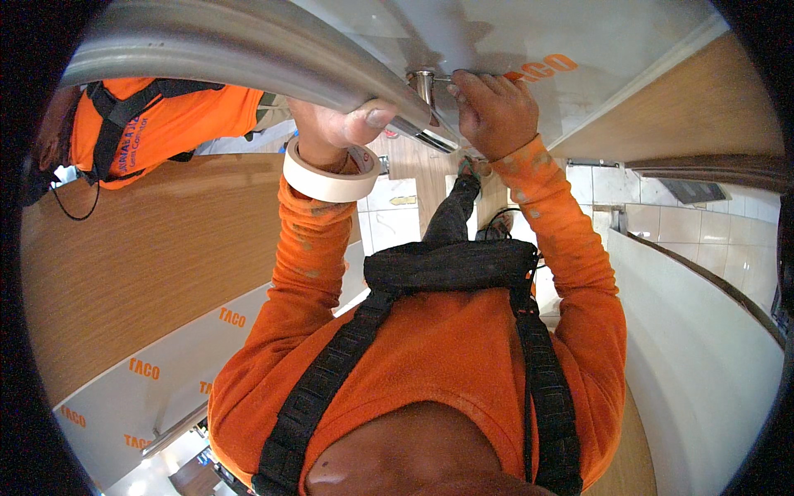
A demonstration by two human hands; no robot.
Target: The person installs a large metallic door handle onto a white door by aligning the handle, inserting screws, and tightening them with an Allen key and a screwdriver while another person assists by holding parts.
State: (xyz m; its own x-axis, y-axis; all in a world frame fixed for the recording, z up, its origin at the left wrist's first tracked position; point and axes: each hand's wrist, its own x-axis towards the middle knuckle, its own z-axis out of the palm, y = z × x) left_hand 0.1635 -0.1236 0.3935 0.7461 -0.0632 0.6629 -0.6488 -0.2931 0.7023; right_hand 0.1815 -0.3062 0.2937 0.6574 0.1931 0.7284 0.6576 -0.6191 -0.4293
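Observation:
A thick brushed-metal handrail runs from the upper left toward the middle, beside a glossy white panel. My left hand grips the rail near its lower end, thumb on top, the other fingers mostly hidden. A roll of masking tape hangs around my left wrist. A shiny metal bracket stands between rail and panel. Beside it my right hand is closed in a pinch on a thin metal rod that reaches the bracket; its exact kind is too small to tell.
At the left is another person in an orange shirt with black straps. A wood-faced panel stands below them. A curved white wall rises at my right. Pale floor tiles lie under my leg.

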